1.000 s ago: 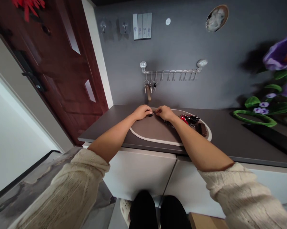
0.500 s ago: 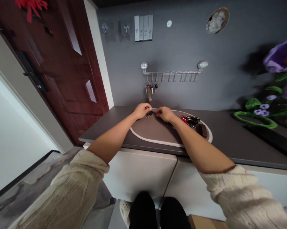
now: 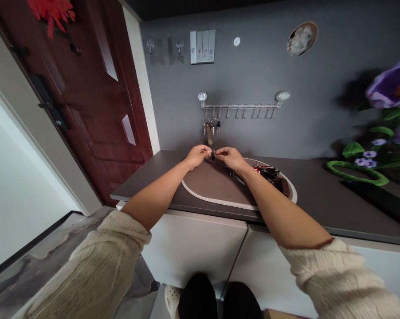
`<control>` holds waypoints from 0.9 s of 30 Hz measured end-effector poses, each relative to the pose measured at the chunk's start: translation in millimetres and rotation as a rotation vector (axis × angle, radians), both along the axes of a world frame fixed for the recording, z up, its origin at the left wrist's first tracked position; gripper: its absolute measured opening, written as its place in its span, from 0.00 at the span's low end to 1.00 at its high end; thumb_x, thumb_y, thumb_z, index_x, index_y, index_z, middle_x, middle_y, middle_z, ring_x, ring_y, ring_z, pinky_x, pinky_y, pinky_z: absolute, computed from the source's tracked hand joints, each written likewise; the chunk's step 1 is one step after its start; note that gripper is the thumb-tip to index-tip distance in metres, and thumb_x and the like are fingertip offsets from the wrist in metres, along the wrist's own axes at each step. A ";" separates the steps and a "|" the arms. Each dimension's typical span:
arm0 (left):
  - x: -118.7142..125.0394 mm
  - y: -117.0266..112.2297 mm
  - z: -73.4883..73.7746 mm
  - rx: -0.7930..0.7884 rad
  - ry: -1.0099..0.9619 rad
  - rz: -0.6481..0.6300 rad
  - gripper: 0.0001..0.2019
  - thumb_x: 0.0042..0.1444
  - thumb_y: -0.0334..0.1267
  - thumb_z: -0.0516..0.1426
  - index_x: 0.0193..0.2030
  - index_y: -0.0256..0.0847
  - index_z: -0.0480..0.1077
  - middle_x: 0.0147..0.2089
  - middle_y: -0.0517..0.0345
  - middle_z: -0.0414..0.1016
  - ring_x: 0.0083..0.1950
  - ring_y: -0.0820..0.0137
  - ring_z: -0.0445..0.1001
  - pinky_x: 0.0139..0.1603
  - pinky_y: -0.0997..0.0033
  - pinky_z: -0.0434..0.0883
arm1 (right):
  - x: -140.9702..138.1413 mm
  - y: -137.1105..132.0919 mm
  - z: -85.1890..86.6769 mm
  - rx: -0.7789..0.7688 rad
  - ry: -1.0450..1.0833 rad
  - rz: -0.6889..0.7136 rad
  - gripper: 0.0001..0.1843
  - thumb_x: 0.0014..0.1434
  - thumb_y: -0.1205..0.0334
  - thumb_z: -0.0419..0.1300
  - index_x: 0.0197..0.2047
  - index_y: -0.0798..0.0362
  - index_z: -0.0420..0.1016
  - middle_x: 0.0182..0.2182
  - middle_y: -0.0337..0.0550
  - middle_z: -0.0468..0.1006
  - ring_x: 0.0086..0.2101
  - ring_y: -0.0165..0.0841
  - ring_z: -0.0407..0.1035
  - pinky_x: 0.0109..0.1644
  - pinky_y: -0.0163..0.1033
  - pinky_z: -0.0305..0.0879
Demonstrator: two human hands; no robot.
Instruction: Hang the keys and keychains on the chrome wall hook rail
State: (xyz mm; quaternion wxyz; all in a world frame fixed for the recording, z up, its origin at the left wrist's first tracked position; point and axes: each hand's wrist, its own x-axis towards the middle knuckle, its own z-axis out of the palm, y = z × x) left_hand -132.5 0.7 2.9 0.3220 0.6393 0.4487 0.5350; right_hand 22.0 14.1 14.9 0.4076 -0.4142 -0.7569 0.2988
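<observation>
Between my two hands hangs a small bunch of dark keys (image 3: pixel 213 155), just above the far edge of a brown oval mat (image 3: pixel 203 186) with a pale rim. My left hand (image 3: pixel 198 156) pinches it from the left, fingertips together. From the right, the fingertips of my right hand (image 3: pixel 230 157) close on the same bunch. A pile of keys and key holders (image 3: pixel 268 173), with a red piece among them, lies on the mat's right side, partly behind my right forearm. On the wall above, a hook rail (image 3: pixel 243 106) carries several key sets (image 3: pixel 212 127) at its left end.
The mat lies on a dark grey countertop (image 3: pixel 319 195) over white cabinet doors (image 3: pixel 193 248). Purple artificial flowers (image 3: pixel 391 88) and a green fuzzy loop (image 3: pixel 356 173) stand at right. A dark red door (image 3: pixel 103 110) is at left.
My right hand has come in to the dark keys, and both hands now hold them. The keys have turned from slanting to hanging down. The view has tilted slightly upward.
</observation>
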 end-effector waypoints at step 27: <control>2.9 -0.3 -1.1 -0.015 -0.165 -0.102 0.15 0.43 0.44 0.58 0.34 0.36 0.69 0.30 0.58 0.70 0.28 0.79 0.64 0.27 0.78 0.59 | -2.0 1.1 -1.1 -0.069 0.358 0.155 0.12 0.43 0.56 0.59 0.28 0.56 0.69 0.25 0.38 0.71 0.26 0.24 0.62 0.34 0.33 0.59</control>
